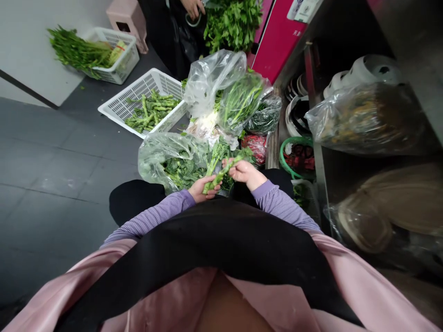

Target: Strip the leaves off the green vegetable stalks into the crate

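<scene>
The left hand (pixel 204 188) has its grip closed around the lower end of a green stalk (pixel 218 178). The right hand (pixel 242 173) is at the stalk's upper part, fingers bent in against it; whether that grip pinches the stalk itself or a strip of it cannot be told. The stalk is held slantwise in front of the person's body, above loose leafy greens and beside an open plastic bag (pixel 152 159) of leaves.

Risks noted. The stalk could snap or slip, in my judgement, if the right hand pulls hard while the left holds only the end. Trimmings could drop among the greens and mix with them, since the hands work directly above. The bag's loose mouth could fold over and snag a sleeve. The white basket (pixel 126 97) of cut stalks (pixel 152 110) stands on the floor (pixel 62 184), beyond the bag; a short toss towards it could land pieces on the tiles.
</scene>
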`<state>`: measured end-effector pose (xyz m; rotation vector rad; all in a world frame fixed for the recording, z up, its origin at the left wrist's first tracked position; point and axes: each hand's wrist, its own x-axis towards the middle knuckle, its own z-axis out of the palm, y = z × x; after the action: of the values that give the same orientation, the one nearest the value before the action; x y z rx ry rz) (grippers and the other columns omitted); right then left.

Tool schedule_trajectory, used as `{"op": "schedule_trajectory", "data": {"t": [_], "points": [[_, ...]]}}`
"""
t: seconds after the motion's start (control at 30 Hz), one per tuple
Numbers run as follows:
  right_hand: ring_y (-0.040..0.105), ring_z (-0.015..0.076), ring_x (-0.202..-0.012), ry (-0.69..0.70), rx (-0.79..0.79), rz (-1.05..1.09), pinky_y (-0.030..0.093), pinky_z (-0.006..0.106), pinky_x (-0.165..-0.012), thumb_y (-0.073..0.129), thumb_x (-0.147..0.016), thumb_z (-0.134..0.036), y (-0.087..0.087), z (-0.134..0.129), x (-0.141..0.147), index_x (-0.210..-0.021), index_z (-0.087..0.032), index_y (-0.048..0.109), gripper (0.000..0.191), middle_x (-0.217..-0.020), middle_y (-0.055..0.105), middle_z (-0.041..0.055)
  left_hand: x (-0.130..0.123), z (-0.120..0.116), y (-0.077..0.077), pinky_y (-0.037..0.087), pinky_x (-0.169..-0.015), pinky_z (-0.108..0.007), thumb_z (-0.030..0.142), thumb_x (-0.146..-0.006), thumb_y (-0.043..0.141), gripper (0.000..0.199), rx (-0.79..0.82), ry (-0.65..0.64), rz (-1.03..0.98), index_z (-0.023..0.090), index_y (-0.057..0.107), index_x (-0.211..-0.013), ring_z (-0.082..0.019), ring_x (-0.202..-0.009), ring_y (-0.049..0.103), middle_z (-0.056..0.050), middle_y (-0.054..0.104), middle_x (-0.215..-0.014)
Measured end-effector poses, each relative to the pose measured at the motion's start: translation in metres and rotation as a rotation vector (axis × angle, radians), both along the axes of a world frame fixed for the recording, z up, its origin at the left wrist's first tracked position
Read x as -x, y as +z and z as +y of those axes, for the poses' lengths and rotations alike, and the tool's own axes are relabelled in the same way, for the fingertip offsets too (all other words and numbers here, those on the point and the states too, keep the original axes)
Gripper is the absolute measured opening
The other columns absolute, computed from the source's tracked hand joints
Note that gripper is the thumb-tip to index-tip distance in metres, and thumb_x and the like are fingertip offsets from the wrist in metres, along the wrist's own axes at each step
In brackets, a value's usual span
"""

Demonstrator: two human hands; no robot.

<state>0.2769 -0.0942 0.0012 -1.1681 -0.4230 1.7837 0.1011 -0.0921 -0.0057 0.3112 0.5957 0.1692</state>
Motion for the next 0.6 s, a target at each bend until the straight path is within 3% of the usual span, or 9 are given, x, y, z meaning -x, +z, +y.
{"op": "schedule_trajectory", "data": {"t": [0.07,0.1,0.23,0.37,0.5,0.6], "points": [[0.038,0.0059,-0.037,0.072,0.090,-0.112,0.032,0.017,-0.034,0.063,-0.063,-0.005,-0.006,-0.007,0.006,-0.069,-0.018,0.048,0.021,-0.047,0.047,-0.0067,-0.001,0.000,0.002,0.022,-0.030,-0.016,0.034,-0.084,0.055,0.024,-0.068,0.031,-0.006,0.010,0.057,-0.083,-0.003,-0.034,0.032,0.000,0.049,-0.060],[0.040,0.0066,-0.038,0.030,0.092,-0.150,0.035,0.017,-0.035,0.064,-0.063,-0.007,-0.007,-0.010,0.008,-0.070,-0.018,0.048,0.021,-0.047,0.048,-0.0073,-0.001,0.001,0.002,0.023,-0.030,-0.016,0.033,-0.084,0.053,0.024,-0.078,0.059,-0.008,0.010,0.058,-0.084,-0.003,-0.035,0.033,-0.001,0.050,-0.061],[0.046,0.0061,-0.048,-0.332,-0.193,-0.055,0.047,0.019,-0.049,0.065,-0.068,-0.018,0.007,-0.016,0.002,-0.076,-0.021,0.045,0.022,-0.060,0.052,-0.0079,0.000,0.005,0.003,0.021,-0.030,-0.014,0.034,-0.088,0.047,0.027,0.078,0.056,0.028,0.009,0.057,-0.082,-0.003,-0.035,0.032,0.000,0.046,-0.060],[0.051,0.0081,-0.058,-0.333,-0.328,0.041,0.049,0.021,-0.056,0.068,-0.069,-0.019,0.024,-0.012,-0.008,-0.068,-0.021,0.040,0.028,-0.059,0.048,-0.0060,0.001,0.005,0.001,0.019,-0.030,-0.013,0.034,-0.090,0.044,0.029,0.178,0.053,0.022,0.010,0.055,-0.080,-0.002,-0.035,0.030,0.000,0.043,-0.059],[0.035,0.0046,-0.045,-0.401,-0.254,0.104,0.038,0.015,-0.043,0.064,-0.074,-0.018,0.023,-0.013,-0.012,-0.062,-0.020,0.034,0.031,-0.054,0.036,-0.0071,0.003,0.003,-0.003,0.019,-0.029,-0.014,0.035,-0.088,0.047,0.028,0.180,-0.023,0.011,0.009,0.056,-0.079,-0.003,-0.034,0.029,0.001,0.041,-0.058],[0.021,0.0022,-0.039,-0.250,-0.097,0.148,0.024,0.012,-0.034,0.059,-0.073,-0.012,0.020,-0.016,-0.017,-0.064,-0.019,0.039,0.023,-0.055,0.037,-0.0075,0.004,0.002,-0.006,0.018,-0.029,-0.016,0.036,-0.084,0.052,0.028,0.133,-0.090,0.000,0.009,0.056,-0.077,-0.003,-0.034,0.029,0.002,0.040,-0.056]]}}
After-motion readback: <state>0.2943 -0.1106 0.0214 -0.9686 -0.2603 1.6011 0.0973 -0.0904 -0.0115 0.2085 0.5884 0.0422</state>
